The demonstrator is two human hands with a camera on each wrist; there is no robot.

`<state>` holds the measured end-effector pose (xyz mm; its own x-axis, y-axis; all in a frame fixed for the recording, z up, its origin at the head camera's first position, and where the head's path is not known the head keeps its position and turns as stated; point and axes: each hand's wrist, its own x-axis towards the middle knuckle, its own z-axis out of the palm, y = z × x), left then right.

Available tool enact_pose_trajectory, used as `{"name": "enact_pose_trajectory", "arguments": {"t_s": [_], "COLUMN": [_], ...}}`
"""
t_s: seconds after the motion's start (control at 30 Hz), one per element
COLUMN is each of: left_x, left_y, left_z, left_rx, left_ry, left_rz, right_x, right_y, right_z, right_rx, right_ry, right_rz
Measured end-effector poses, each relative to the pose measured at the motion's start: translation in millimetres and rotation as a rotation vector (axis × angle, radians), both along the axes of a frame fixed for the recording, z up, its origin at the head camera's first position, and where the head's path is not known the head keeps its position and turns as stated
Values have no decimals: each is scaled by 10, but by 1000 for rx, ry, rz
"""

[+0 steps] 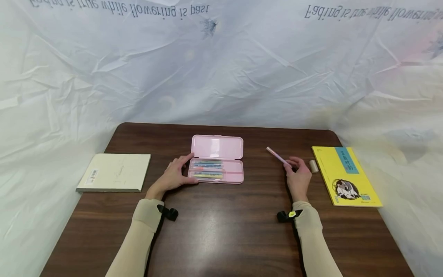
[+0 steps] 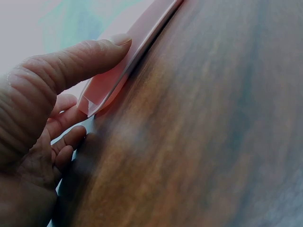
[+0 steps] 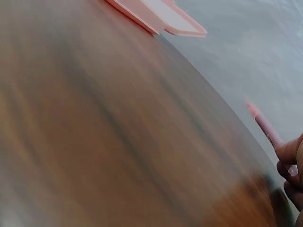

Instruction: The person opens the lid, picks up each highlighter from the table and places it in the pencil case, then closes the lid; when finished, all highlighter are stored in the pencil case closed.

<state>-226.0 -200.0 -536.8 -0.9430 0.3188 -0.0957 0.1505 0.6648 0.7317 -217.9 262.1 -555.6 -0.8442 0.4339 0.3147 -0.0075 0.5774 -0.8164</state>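
Note:
A pink pencil case [image 1: 232,177] lies with its lid [image 1: 202,147] raised back, and several colored pens [image 1: 207,175] are in its tray. My left hand [image 1: 174,174] holds the left end of the case, thumb at the near corner and index finger by the hinge side. In the left wrist view the thumb [image 2: 94,59] lies over the case's rim [image 2: 111,87]. Off to the right of the case, my right hand [image 1: 298,177] pinches a pinkish-purple pen [image 1: 276,155] that points up and left. Its tip end [image 3: 258,116] shows in the right wrist view.
A white eraser [image 1: 313,166] lies just right of the right hand. Beyond it is a yellow book [image 1: 332,169]. A pale green book [image 1: 115,173] rests on the left of the dark wooden table [image 1: 221,223]. Pale sheeting [image 1: 221,77] hangs behind.

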Motion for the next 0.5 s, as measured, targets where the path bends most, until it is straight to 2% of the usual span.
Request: {"name": "enact_pose_trajectory", "arguments": {"t_s": [0.33,0.5], "left_x": [-5,-9], "left_y": [-3,4], "left_z": [-2,-14], "left_rx": [-19,-20], "left_ry": [6,5], "left_rz": [6,3], "right_x": [39,59], "right_y": [-373,-650], "right_z": [40,60], "right_rx": [-161,-172], "right_ry": [107,145], "right_rz": [130,188]}}
